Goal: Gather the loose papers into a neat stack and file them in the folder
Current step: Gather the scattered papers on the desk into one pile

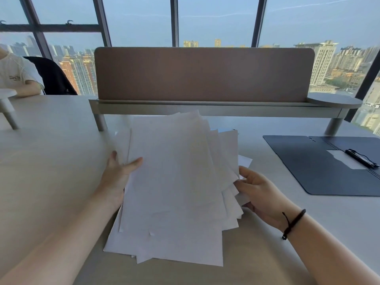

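A loose, fanned pile of white papers (174, 182) sits between my hands in the middle of the desk, its sheets skewed at different angles. My left hand (117, 177) holds the pile's left edge, thumb on top of the sheets. My right hand (261, 194) grips the ragged right edges with curled fingers; a black cord is around that wrist. A dark blue folder (320, 169) lies open flat at the right, with a black clip (362, 158) and a small white sheet inside it.
A brown divider panel on a raised metal shelf (205, 105) crosses the back of the desk, just beyond the papers. Another person in a white shirt (14, 77) sits at the far left. A small stand (8, 108) is at the left edge.
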Demonstrator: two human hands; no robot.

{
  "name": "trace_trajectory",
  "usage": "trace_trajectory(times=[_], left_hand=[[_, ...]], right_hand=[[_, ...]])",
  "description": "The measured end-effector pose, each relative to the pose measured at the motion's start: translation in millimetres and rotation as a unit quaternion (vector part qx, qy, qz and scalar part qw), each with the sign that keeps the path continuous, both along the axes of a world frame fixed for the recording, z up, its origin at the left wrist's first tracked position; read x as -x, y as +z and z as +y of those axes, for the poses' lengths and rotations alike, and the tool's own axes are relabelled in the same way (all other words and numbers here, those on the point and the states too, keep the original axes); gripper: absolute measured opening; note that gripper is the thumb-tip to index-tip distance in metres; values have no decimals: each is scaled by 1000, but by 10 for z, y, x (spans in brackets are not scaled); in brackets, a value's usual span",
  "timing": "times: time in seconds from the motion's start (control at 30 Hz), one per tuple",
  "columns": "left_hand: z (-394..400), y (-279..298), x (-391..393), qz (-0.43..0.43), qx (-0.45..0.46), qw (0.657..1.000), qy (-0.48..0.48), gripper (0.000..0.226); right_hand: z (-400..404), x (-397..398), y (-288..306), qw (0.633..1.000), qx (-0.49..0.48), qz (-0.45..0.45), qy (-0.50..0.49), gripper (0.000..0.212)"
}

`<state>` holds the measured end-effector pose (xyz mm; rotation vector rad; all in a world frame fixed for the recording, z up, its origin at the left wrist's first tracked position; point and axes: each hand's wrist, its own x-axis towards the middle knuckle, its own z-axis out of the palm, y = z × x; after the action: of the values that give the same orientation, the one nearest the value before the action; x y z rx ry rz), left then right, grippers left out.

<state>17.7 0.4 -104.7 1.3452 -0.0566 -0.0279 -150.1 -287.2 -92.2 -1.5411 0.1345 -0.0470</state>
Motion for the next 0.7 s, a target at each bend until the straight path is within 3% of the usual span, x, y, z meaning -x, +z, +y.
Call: trace_trajectory(times=[0.07,0.13,0.37,0.5,0.57,0.7], left_hand=[[-37,-19,17,-5,-1,1000,-19,58],[-75,-9,60,5,-3,999,-32,46],[-66,39,132,3,-62,991,-117,37],[-23,88,88,15,-37,996,-76,29],[29,106,45,32,0,998,-53,39],[52,93,43,60,63,996,-21,41]], right_hand=[[57,7,5,1000,18,2,9,36],[74,1,15,1000,29,4,7,35],[7,-27,40,991,12,24,-132,23],[-39,-34,69,979,58,20,-193,30],[-89,-46,71,974,6,-11,-227,34],[-128,-63,70,956,-213,-70,-190,26]])
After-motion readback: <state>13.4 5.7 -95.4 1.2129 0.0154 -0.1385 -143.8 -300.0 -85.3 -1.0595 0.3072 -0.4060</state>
